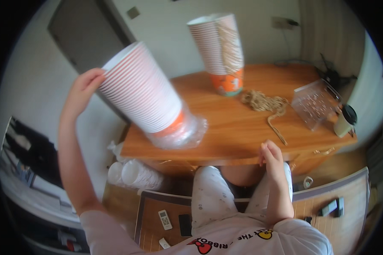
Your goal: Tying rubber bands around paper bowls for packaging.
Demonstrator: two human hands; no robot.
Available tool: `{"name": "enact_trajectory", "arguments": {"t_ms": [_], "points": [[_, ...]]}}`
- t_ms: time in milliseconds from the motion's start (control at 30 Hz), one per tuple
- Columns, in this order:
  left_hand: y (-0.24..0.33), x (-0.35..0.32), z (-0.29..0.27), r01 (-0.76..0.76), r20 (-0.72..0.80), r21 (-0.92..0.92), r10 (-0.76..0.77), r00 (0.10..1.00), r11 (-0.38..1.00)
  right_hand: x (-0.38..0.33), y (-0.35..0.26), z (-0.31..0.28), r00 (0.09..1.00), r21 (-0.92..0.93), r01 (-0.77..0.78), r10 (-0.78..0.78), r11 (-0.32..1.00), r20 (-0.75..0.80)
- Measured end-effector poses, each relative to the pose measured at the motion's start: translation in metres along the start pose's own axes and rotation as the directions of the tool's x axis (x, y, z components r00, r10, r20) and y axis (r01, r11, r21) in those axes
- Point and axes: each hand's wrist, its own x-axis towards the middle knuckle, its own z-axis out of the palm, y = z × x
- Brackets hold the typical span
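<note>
My left hand (84, 91) pinches the top rim of a tall stack of white paper cups (144, 91) with orange lower parts. The stack leans to the left over the table's front left. Crumpled clear plastic wrap (185, 132) bunches around its lower end. My right hand (272, 159) is at the table's front edge, fingers curled in, with nothing visible in them. Farther back stands a second stack of paper cups (209, 46), orange at the base, with beige cord (230, 44) running down its side. A heap of the same cord (264, 102) lies beside it, one end trailing forward.
On the wooden table (225, 127), a clear box (315, 104) with small items and a lidded cup (345, 121) stand at the right. Wrapped white cups (138, 175) lie on the floor at left. A remote control (165, 219) and a phone (185, 225) lie beside my legs.
</note>
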Motion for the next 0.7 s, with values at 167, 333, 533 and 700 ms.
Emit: {"name": "enact_trajectory", "arguments": {"t_ms": [167, 333, 533, 700], "points": [[0.002, 0.014, -0.012, 0.137, 0.131, -0.110, -0.123, 0.984, 0.984, 0.017, -0.010, -0.046, 0.979, -0.106, 0.102, -0.119, 0.989, -0.163], [0.007, 0.021, -0.012, 0.130, 0.166, -0.131, -0.108, 0.980, 0.983, 0.054, -0.035, -0.082, 0.874, -0.695, 0.147, -0.421, 0.704, -0.242], [0.015, 0.024, -0.019, 0.165, 0.108, -0.001, -0.164, 0.981, 0.986, 0.118, -0.040, -0.086, 0.959, -0.993, -0.083, -0.266, 0.082, -0.102], [0.020, 0.026, -0.018, 0.048, 0.018, -0.052, -0.047, 0.999, 0.998, 0.172, -0.025, -0.090, 0.986, -0.968, -0.104, -0.150, -0.229, -0.071]]}}
